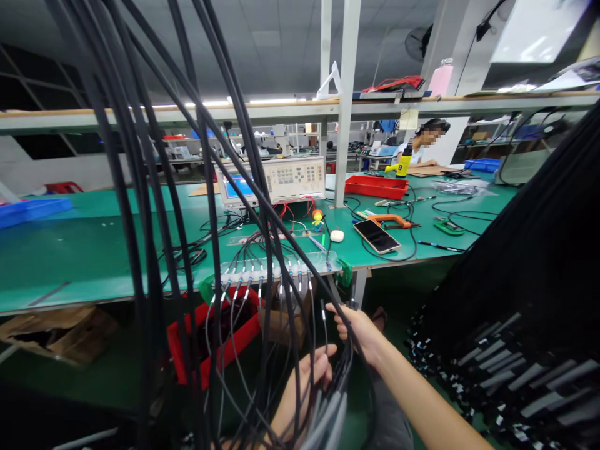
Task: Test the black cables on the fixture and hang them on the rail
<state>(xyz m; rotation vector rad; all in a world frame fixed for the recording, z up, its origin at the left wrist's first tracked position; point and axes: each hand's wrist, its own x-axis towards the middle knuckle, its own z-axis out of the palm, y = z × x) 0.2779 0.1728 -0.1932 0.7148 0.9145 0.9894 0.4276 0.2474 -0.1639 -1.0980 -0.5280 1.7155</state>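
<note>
My right hand (355,326) is closed on a bundle of dark cables below the table's front edge. Lower and to the left, my left hand (312,370) has its fingers curled beside a thin cable with a white-banded end (323,311); whether it grips that cable is hard to tell. Black cables (154,156) hang across the left half of the view. Along the table edge, a clear connector strip (281,269) holds a row of plugged-in cables, with green clamps (345,272) at its ends. Grey-sleeved cable ends (328,419) lie beneath my hands.
A measuring instrument (295,178) stands on the green table (103,250). A phone (377,236), an orange clamp (394,220) and a red tray (376,186) lie to the right. Below are a red bin (229,356) and hanging black cables (525,262). A person (424,147) sits behind.
</note>
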